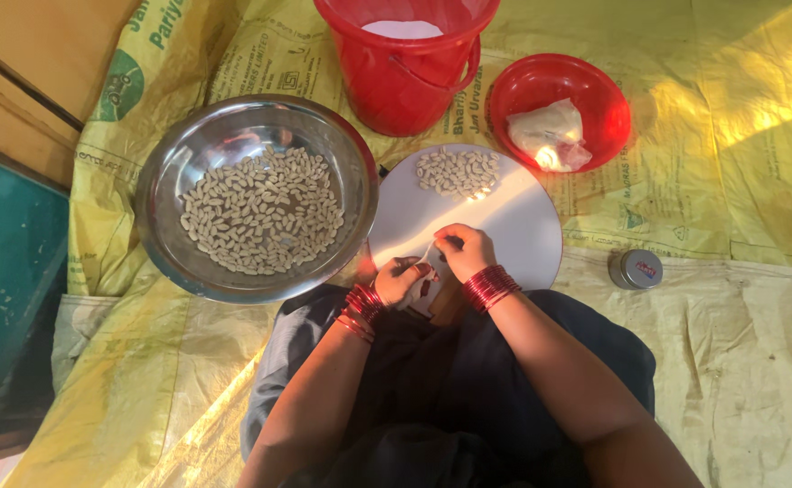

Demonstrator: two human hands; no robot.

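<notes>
A: Logging by size, biggest first. Yellow woven sack sheeting [758, 316] covers the floor. On it, a steel basin [165, 190] holds a wide layer of pale peeled peanuts [260, 212], by far the larger lot.

B: And the red bucket [387, 90]?

A: It stands at the top edge with something white inside; contents cannot be identified. A round white tray [513, 217] sits between the basin and a red plastic bowl [608, 108], which holds a crumpled clear bag [550, 136]. A small heap of peanuts [457, 172] lies at the tray's far rim, well apart from the hands. A small metal tin [636, 269] sits off to the right.

B: Progress estimate?

A: My judgement only: most kernels sit in the basin and few on the tray. Which lot counts as finished cannot be told from this view.

B: Hands?

A: Both meet at the tray's near rim. The left hand [402, 278] has its fingers curled together, and the right hand [465, 251] has its fingers closed downward, both pinching a small pale piece [431, 262], kind unclear. It lies between the two sets of fingertips, touching both, just above the lap. Red bangles [490, 286] ring both wrists.
</notes>
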